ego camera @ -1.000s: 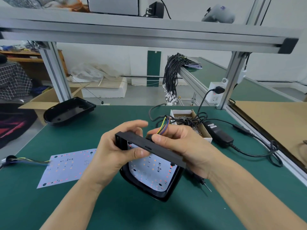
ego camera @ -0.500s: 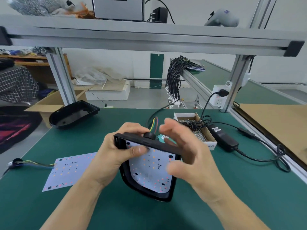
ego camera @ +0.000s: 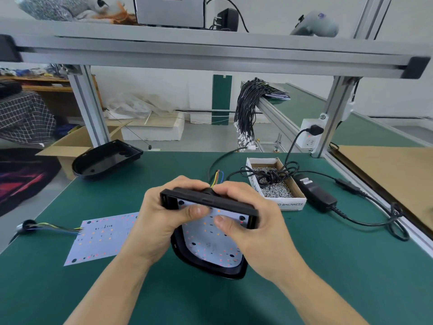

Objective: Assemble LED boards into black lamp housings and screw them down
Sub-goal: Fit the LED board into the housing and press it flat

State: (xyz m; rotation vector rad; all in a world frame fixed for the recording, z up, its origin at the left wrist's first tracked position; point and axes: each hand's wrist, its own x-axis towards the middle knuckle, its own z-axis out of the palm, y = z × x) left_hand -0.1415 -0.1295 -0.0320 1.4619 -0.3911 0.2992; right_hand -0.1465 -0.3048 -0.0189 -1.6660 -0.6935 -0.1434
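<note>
seating comes first: both hands hold one black lamp housing [ego camera: 212, 266] tilted up off the green table [ego camera: 304, 289], near the middle of the view, with a white led board [ego camera: 210, 245] lying inside it. left hand [ego camera: 161, 216] wraps the top left corner, thumb pressing the board's upper edge. right hand [ego camera: 253, 226] wraps the top right corner, thumb on the board as well. to do this well, i judge the thumbs should push evenly until the board sits flat, with its holes over the housing's posts and the coloured wires [ego camera: 216, 179] free through the grommet at the top edge, not trapped.

whether the board is fully down i cannot tell; its top strip is covered by thumbs. no screwdriver is clearly in view. screws wait in the cardboard box [ego camera: 297, 195] just beyond the right hand. a second led board [ego camera: 100, 238] lies flat on the left, and an empty housing [ego camera: 105, 158] sits at the far left.
</note>
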